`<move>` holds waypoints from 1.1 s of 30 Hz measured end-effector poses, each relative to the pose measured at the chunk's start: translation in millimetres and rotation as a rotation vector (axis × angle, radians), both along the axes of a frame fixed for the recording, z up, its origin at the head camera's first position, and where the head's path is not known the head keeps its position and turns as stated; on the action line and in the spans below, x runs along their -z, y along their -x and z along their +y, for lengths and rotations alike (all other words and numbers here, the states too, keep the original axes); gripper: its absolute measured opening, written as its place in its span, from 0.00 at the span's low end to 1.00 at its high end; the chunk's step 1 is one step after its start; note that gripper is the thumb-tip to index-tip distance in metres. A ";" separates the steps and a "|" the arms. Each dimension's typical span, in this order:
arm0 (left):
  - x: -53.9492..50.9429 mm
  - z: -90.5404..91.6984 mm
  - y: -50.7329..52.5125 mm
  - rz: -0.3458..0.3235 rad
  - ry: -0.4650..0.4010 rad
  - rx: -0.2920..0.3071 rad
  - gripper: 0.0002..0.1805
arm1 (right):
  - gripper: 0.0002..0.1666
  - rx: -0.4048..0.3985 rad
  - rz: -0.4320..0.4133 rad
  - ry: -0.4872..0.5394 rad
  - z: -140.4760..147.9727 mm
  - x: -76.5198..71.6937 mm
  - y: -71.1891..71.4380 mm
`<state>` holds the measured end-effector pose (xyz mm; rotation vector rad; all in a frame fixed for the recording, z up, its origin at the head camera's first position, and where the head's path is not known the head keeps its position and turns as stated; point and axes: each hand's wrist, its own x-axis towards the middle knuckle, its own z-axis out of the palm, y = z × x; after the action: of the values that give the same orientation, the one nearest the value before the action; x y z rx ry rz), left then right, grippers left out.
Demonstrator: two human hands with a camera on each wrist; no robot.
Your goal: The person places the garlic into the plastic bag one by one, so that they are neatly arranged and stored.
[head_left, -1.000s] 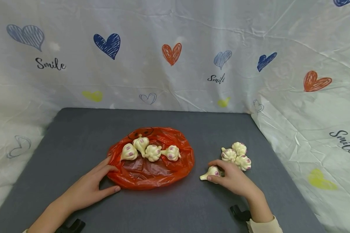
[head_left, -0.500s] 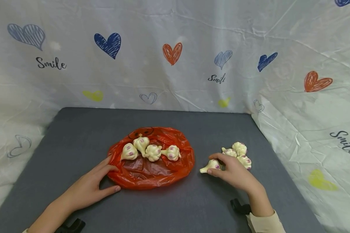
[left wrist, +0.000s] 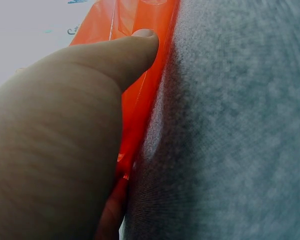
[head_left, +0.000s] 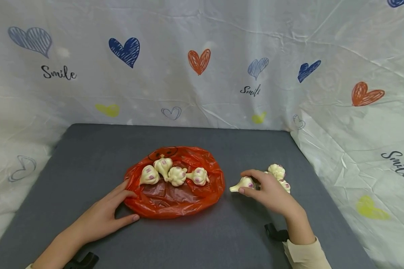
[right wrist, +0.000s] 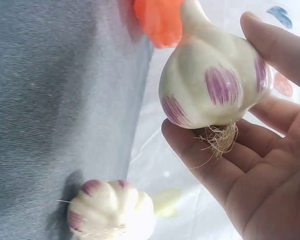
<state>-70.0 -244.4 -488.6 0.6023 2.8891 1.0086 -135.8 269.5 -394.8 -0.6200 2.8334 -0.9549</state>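
My right hand (head_left: pixel 271 192) pinches a garlic bulb (head_left: pixel 244 183) between thumb and fingers, its stem pointing left toward the bag. Close up in the right wrist view, this white garlic bulb (right wrist: pixel 215 82) shows purple streaks and stringy roots. A red plastic bag (head_left: pixel 175 205) lies spread with its mouth upward, and several garlic bulbs (head_left: pixel 177 176) sit inside. At the bag's left edge rests my left hand (head_left: pixel 99 216), fingers touching the rim and thumb extended along the front side. In the left wrist view the thumb (left wrist: pixel 135 55) lies against the red plastic.
Behind my right hand, more garlic bulbs (head_left: pixel 276 171) lie on the grey table (head_left: pixel 188 243), partly hidden by the hand. A white sheet (head_left: pixel 222 30) printed with hearts hangs along the back and sides of the table.
My right hand has lifted the garlic bulb and moved it slightly away from me, now covering more of the bulbs behind. My left hand and the bag have stayed put.
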 end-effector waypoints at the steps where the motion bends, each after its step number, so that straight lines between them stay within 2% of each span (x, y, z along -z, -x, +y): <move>1: 0.1 0.1 0.1 0.001 -0.002 0.002 0.28 | 0.26 0.001 0.000 0.005 -0.4 -1.1 0.4; 10: -0.9 0.4 0.0 -0.001 0.003 0.001 0.29 | 0.27 0.002 -0.018 0.047 -8.8 -9.2 3.2; 16: -2.1 0.6 -0.9 -0.005 0.012 -0.005 0.30 | 0.27 -0.016 0.009 0.061 -20.1 -16.8 6.2; 25: -3.3 1.1 -2.6 -0.017 0.007 -0.005 0.30 | 0.27 -0.083 0.015 0.073 -42.4 -25.0 11.4; 33: -2.7 1.3 -2.0 -0.022 0.014 -0.007 0.32 | 0.25 -0.142 0.020 0.092 -61.4 -25.8 16.2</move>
<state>-68.1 -243.1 -486.0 0.5764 2.8786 0.9888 -152.0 208.1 -369.0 -0.8322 2.7308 -1.0631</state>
